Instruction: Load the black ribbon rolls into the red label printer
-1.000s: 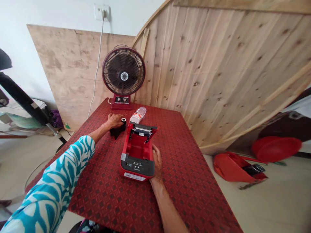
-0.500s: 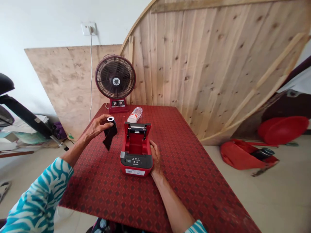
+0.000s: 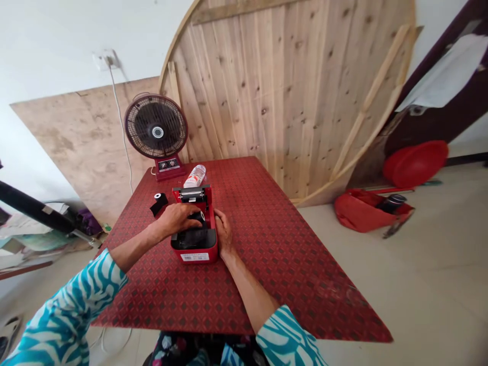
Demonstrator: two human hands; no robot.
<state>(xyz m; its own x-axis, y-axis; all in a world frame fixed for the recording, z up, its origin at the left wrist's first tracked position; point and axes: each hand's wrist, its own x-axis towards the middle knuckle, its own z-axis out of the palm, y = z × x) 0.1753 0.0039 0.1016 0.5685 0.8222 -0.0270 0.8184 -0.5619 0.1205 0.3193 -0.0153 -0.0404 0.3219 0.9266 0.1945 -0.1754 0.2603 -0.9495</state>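
Gripping a black roll (image 3: 201, 216), the left hand (image 3: 178, 219) reaches inside the open red printer (image 3: 196, 249). The right hand (image 3: 224, 233) curls against its side; a second roll (image 3: 160, 201) stands beyond the left hand.

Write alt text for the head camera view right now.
A left hand holds a black roll in an open red printer; the right hand rests against the printer's side. Another black roll, a plastic bottle and a fan are farther back on the red patterned table.
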